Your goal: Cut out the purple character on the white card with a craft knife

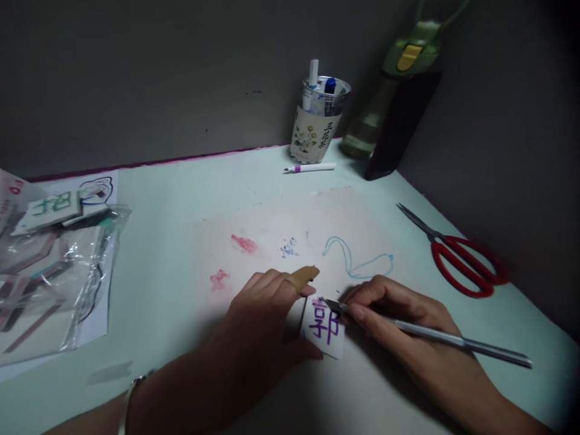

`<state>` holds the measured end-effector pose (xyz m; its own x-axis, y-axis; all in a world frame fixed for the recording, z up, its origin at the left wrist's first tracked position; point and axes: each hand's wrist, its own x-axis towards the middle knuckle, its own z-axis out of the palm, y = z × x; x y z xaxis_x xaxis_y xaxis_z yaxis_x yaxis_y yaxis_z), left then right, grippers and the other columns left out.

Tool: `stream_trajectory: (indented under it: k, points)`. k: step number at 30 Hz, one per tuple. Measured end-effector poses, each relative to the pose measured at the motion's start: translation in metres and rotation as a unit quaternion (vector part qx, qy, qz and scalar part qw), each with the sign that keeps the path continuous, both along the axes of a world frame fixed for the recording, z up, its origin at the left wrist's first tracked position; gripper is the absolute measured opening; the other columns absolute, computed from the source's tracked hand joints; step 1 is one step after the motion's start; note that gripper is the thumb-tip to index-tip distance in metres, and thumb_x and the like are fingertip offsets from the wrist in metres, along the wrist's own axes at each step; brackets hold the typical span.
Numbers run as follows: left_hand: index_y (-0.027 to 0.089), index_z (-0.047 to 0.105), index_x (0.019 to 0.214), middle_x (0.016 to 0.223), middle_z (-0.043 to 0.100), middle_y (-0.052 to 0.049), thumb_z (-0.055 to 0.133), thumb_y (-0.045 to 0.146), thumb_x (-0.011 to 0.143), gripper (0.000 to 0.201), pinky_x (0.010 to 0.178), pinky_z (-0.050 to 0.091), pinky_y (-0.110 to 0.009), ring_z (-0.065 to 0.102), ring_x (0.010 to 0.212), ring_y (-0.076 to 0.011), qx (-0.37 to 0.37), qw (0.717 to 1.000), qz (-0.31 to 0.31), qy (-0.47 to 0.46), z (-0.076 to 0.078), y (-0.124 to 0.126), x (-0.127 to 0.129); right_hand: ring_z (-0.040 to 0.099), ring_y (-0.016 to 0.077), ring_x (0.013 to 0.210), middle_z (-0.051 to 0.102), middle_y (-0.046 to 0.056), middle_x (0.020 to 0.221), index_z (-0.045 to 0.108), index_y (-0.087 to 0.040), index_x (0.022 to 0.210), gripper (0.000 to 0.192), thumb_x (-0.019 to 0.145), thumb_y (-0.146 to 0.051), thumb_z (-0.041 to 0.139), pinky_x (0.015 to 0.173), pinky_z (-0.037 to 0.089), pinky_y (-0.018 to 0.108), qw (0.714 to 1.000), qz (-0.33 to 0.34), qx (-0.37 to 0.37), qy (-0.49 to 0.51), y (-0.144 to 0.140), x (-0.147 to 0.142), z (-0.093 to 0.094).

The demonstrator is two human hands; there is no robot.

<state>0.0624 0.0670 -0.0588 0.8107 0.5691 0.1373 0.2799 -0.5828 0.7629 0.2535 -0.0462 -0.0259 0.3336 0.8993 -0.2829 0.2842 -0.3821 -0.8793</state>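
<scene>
A: Item one, left hand (267, 314)?
B: Resting on the desk (172, 241), fingers curled, pinching the left edge of a small white card (324, 329) with a purple character. Bandage on one fingertip; bracelet (129, 396) at the wrist.

A: Right hand (389, 311)?
B: Fingers pressed together around a slim silver craft knife (435, 338), held like a pen. Its tip touches the card's upper right edge.

A: Card's location?
B: Flat on the stained work sheet (290, 235), between both hands, near the front of the desk.

A: Remaining stock?
B: Red scissors (462, 257), well apart on the right. Pen cup (317, 124) at the back, a white marker (310, 168) lying just before it. Green-capped bottle (385, 103) beside the cup. Clear plastic bag (49, 272) of cut pieces at far left.
</scene>
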Motion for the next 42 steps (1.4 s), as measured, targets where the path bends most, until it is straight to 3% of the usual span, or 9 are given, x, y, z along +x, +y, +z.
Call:
stream_trajectory:
  k: [22, 32, 38, 42]
  points:
    - [0.027, 0.049, 0.135, 0.114, 0.071, -0.003, 0.096, 0.027, 0.060, 0.089, 0.089, 0.051, -0.046, 0.062, 0.102, -0.0290, -0.010, 1.000, 0.005, 0.008, 0.0016, 0.0000, 0.0007, 0.065, 0.0179, 0.071, 0.074, 0.005, 0.081, 0.068, -0.023, 0.076, 0.025, 0.086, -0.045, 0.066, 0.054, 0.047, 0.026, 0.999, -0.039, 0.004, -0.011, 0.0012, -0.0026, 0.0038]
    - [0.026, 0.051, 0.135, 0.115, 0.071, -0.004, 0.095, 0.027, 0.061, 0.087, 0.092, 0.051, -0.047, 0.063, 0.105, -0.0297, -0.015, 1.000, 0.000, 0.019, 0.0047, 0.0000, -0.0003, 0.064, 0.0176, 0.070, 0.073, 0.004, 0.079, 0.064, -0.022, 0.075, 0.024, 0.089, -0.042, 0.064, 0.055, 0.047, 0.026, 1.000, -0.009, 0.004, -0.018, -0.0014, -0.0010, 0.0019]
    - [0.025, 0.054, 0.132, 0.115, 0.071, -0.005, 0.095, 0.029, 0.061, 0.082, 0.091, 0.052, -0.049, 0.063, 0.103, -0.0304, -0.006, 1.000, 0.000, 0.015, 0.0029, -0.0002, 0.0002, 0.069, 0.0193, 0.081, 0.075, 0.002, 0.087, 0.074, -0.027, 0.089, 0.015, 0.088, -0.041, 0.068, 0.065, 0.053, 0.027, 0.995, -0.025, 0.063, -0.075, -0.0024, -0.0005, 0.0014]
    - [0.025, 0.055, 0.131, 0.123, 0.069, -0.006, 0.093, 0.024, 0.063, 0.078, 0.095, 0.051, -0.048, 0.062, 0.111, -0.0303, -0.018, 1.000, -0.003, 0.017, 0.0031, -0.0005, -0.0005, 0.069, 0.0181, 0.082, 0.076, 0.000, 0.088, 0.075, -0.029, 0.087, 0.012, 0.090, -0.037, 0.067, 0.069, 0.054, 0.026, 0.992, -0.014, 0.090, -0.085, -0.0012, -0.0010, 0.0012]
